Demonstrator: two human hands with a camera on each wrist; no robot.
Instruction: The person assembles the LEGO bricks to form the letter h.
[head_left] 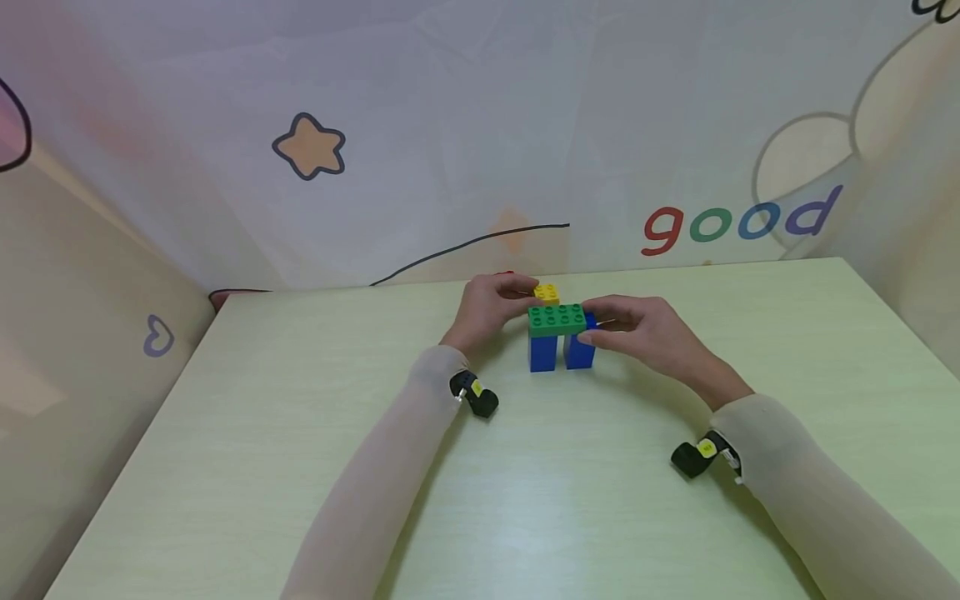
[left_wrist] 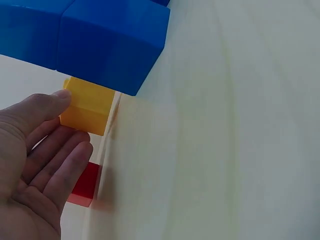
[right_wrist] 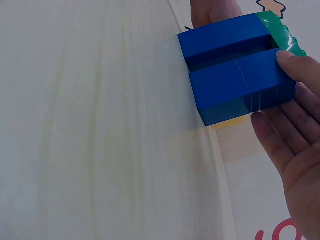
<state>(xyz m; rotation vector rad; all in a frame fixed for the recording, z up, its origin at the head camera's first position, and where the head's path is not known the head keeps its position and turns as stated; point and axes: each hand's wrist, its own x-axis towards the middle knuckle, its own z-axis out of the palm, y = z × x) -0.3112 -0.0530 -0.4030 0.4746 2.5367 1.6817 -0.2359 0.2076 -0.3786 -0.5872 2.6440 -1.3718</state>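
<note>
Two blue pillars of stacked toy building blocks stand side by side, the left blue pillar (head_left: 543,353) and the right blue pillar (head_left: 579,353). A studded green block (head_left: 557,320) lies across their tops. My right hand (head_left: 648,333) pinches the upper block of the right pillar, thumb on its near face and fingers behind. Behind this bridge is a yellow block (head_left: 547,293), which my left hand (head_left: 491,310) holds between thumb and fingers. In the left wrist view, the thumb lies at one edge of the yellow block (left_wrist: 90,105) and the fingertips at its lower edge.
A red block (left_wrist: 86,185) is beyond my left hand, mostly hidden behind it in the head view. The pale wooden table (head_left: 300,433) ends at a printed cloth backdrop (head_left: 450,150) with the word "good" on it.
</note>
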